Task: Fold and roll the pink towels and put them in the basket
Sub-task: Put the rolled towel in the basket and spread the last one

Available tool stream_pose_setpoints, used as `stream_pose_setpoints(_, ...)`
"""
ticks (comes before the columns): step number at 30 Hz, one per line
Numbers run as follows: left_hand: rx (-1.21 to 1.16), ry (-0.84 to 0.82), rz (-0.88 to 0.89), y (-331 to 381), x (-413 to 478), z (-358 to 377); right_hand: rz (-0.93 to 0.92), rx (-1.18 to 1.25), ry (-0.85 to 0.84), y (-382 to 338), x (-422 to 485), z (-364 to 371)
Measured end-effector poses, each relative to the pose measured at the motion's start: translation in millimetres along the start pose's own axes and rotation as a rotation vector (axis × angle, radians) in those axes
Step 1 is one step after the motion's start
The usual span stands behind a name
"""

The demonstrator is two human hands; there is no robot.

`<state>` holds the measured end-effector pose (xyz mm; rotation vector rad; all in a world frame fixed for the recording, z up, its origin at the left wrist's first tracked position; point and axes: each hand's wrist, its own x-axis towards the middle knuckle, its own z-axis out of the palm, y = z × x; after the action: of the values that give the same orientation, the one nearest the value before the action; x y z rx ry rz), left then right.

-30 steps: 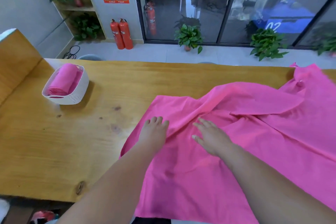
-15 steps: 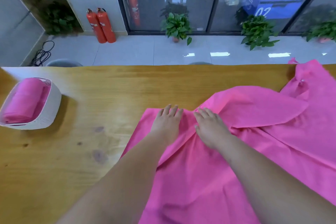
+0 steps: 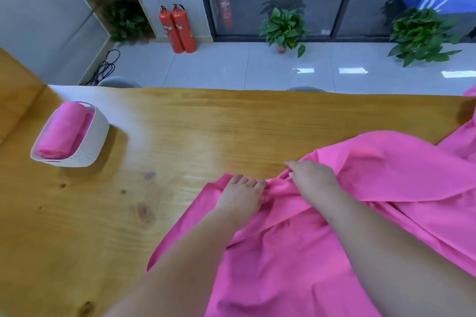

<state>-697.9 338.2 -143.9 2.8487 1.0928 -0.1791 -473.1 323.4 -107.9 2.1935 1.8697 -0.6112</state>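
The left hand point(image 3: 239, 197) curls its fingers into the bunched far edge of one big pink towel point(image 3: 283, 265), and the right hand point(image 3: 313, 177) grips a fold just beside it. The thin, smooth cloth sprawls creased over the wooden table's point(image 3: 206, 123) near right part. Toward the far left corner, one white rounded basket point(image 3: 88, 148) holds one rolled towel point(image 3: 61, 134). Bare wood lies between.

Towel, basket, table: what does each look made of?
Towel: thin, smooth cloth, matte pink. It bunches into soft folds and looks flatter than terry.
Basket: probably plastic, matte white, with faint ribbing on its rounded wall.
Table: wood, seemingly varnished. Grain, knots and window glare show.
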Motion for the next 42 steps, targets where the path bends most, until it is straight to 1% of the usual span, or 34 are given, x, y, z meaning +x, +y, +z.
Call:
stream_pose_setpoints(2,-0.022,-0.005,0.004,0,-2,3,-0.030,-0.022,-0.007,-4,8,4)
stream_pose_setpoints(5,-0.056,-0.022,-0.043,-1,-3,4,-0.069,-0.109,0.006,-10,14,9)
stream_pose_setpoints(7,-0.025,0.029,-0.072,-3,-2,1,-0.096,-0.099,0.097,-11,19,2)
stream_pose_setpoints(8,-0.005,0.092,-0.089,-4,-1,-1,-0.110,-0.049,0.191,-12,22,-5)
stream_pose_setpoints(9,0.001,0.189,-0.113,-7,1,-4,-0.137,0.013,0.327,-14,25,-14)
stream_pose_setpoints(11,-0.012,0.436,-0.192,-11,6,-15,-0.196,0.125,0.699,-20,30,-39)
stream_pose_setpoints(12,-0.030,0.534,-0.235,-13,8,-23,-0.222,0.178,0.875,-23,31,-53)
stream_pose_setpoints(13,-0.041,0.604,-0.257,-15,10,-29,-0.244,0.219,0.980,-25,31,-65)
stream_pose_setpoints(14,-0.044,0.649,-0.260,-17,12,-34,-0.277,0.233,1.009,-24,31,-71)
stream_pose_setpoints(15,-0.048,0.665,-0.265,-18,12,-37,-0.327,0.216,0.972,-22,31,-72)
stream_pose_setpoints(16,-0.058,0.653,-0.281,-19,12,-39,-0.395,0.170,0.879,-17,31,-65)
stream_pose_setpoints(18,-0.087,0.581,-0.325,-19,9,-35,-0.503,0.032,0.586,-3,28,-35)
stream_pose_setpoints(19,-0.099,0.539,-0.343,-19,7,-32,-0.508,-0.052,0.424,4,25,-20)
stream_pose_setpoints(20,-0.103,0.499,-0.355,-18,6,-28,-0.484,-0.119,0.302,9,23,-8)
stream_pose_setpoints(21,-0.102,0.466,-0.364,-18,4,-24,-0.452,-0.144,0.249,12,22,1)
stream_pose_setpoints(23,-0.103,0.413,-0.376,-19,5,-19,-0.349,-0.086,0.286,13,21,7)
stream_pose_setpoints(25,-0.103,0.365,-0.383,-21,9,-17,-0.224,0.039,0.335,11,24,5)
stream_pose_setpoints(27,-0.118,0.316,-0.379,-23,15,-17,-0.142,0.134,0.316,6,28,0)
stream_pose_setpoints(29,-0.135,0.264,-0.363,-26,24,-19,-0.077,0.183,0.246,0,35,-4)
stream_pose_setpoints(32,-0.153,0.208,-0.325,-33,34,-20,-0.040,0.217,0.180,-12,48,-7)
stream_pose_setpoints(35,-0.190,0.201,-0.317,-44,42,-18,-0.009,0.254,0.129,-26,60,-7)
stream_pose_setpoints(38,-0.211,0.177,-0.317,-54,47,-14,0.039,0.235,0.080,-36,71,-5)
stream_pose_setpoints(40,-0.215,0.143,-0.316,-62,48,-11,0.041,0.186,0.090,-42,77,-8)
stream_pose_setpoints(42,-0.212,0.113,-0.307,-70,46,-8,0.023,0.158,0.138,-50,83,-19)
